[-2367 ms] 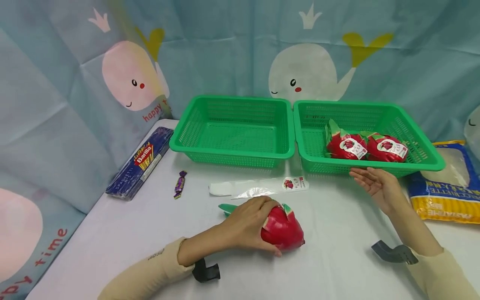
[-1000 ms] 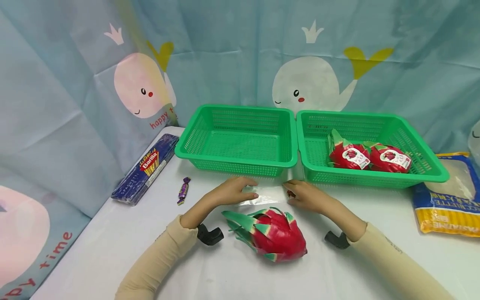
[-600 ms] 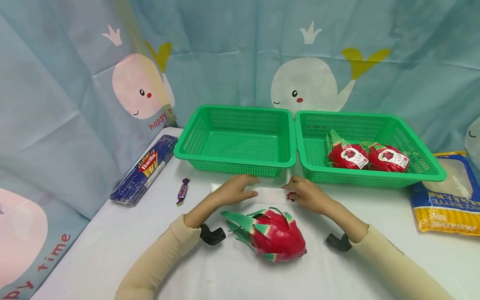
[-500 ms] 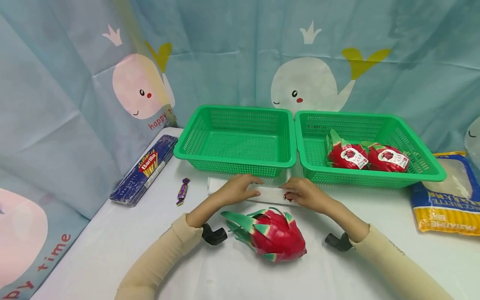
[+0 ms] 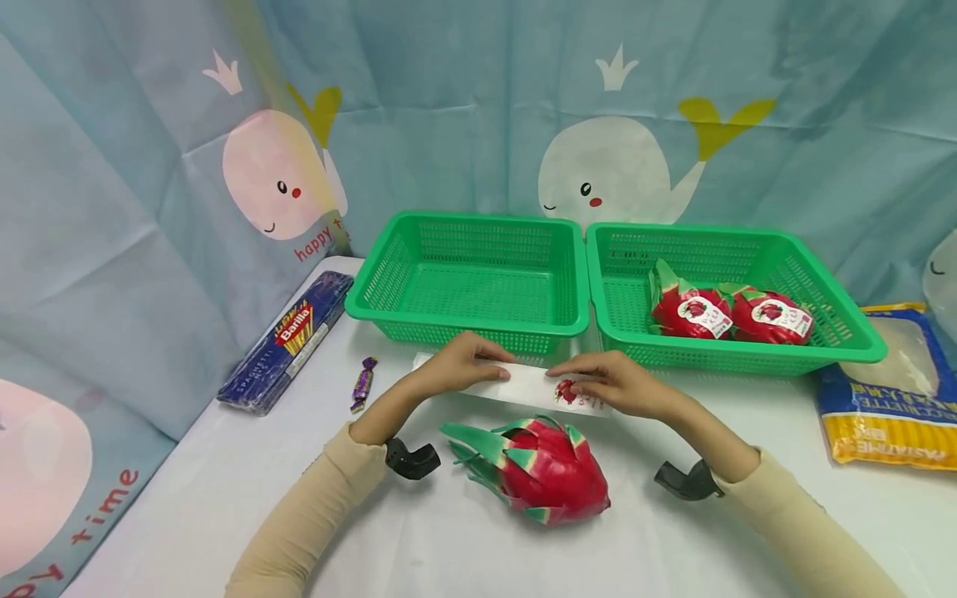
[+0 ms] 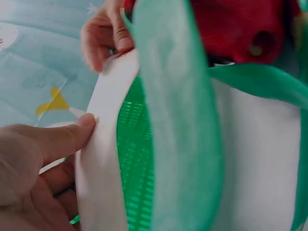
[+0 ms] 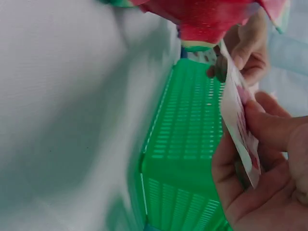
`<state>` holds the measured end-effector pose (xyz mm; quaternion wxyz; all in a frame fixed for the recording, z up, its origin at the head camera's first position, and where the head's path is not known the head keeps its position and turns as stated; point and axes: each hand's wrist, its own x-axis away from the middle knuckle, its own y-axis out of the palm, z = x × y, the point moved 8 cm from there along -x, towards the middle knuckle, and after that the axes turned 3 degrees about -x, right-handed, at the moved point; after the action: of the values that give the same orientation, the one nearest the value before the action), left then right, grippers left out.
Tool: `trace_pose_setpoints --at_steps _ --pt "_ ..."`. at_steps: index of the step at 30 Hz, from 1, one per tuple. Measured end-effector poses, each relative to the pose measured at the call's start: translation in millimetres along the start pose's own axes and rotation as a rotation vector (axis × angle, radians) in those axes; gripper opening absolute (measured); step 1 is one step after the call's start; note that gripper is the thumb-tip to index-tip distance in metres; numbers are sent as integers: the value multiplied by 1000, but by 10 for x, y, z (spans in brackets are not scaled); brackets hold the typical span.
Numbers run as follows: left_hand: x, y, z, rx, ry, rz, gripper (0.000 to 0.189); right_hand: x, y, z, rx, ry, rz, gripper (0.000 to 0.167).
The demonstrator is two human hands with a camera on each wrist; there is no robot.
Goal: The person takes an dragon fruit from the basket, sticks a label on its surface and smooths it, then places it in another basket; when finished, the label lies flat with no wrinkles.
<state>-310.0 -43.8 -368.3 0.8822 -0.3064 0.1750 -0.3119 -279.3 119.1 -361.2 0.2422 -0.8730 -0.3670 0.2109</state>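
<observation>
My left hand (image 5: 454,365) pinches the left part of a white label strip (image 5: 523,384) between thumb and fingers. With its thumb on the printed red fruit picture, my right hand (image 5: 624,384) grips the strip's other end. In the right wrist view, the strip (image 7: 236,108) is seen nearly edge-on between thumb and fingers, off the table. On the table just in front of both hands lies a red dragon fruit (image 5: 561,473) with green leaf tips. Its leaf (image 6: 178,115) covers much of the left wrist view.
Behind the hands stands a green basket (image 5: 463,311). Beside it, another green basket (image 5: 718,353) holds two labelled dragon fruits (image 5: 691,314). A spaghetti pack (image 5: 287,340) and a purple wrapped candy (image 5: 364,384) lie left; a pasta bag (image 5: 890,390) lies right.
My left hand has let go of the dragon fruit and taken the label strip. My right hand has come in from the right basket to the strip, which is now lifted and tilted.
</observation>
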Motion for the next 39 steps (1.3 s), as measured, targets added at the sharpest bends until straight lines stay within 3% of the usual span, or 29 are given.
trace_pose_setpoints --at_steps 6,15,26,29,34,39 --pt "-28 11 5 60 1 -48 22 6 6 14 -85 26 -36 27" --pt "-61 -27 -33 45 13 4 20 21 -58 50 -85 15 49 14" --pt "-25 -21 -215 -117 -66 60 19 131 -77 22 13 -13 191 9" --pt "-11 -21 -289 -138 -98 61 18 173 -97 0 -20 -22 227 11" --pt "3 10 -410 -206 -142 29 17 229 -117 -47 -111 -24 257 9" --pt "15 37 -416 -269 -133 -14 21 233 -106 -119 -60 -39 261 11"
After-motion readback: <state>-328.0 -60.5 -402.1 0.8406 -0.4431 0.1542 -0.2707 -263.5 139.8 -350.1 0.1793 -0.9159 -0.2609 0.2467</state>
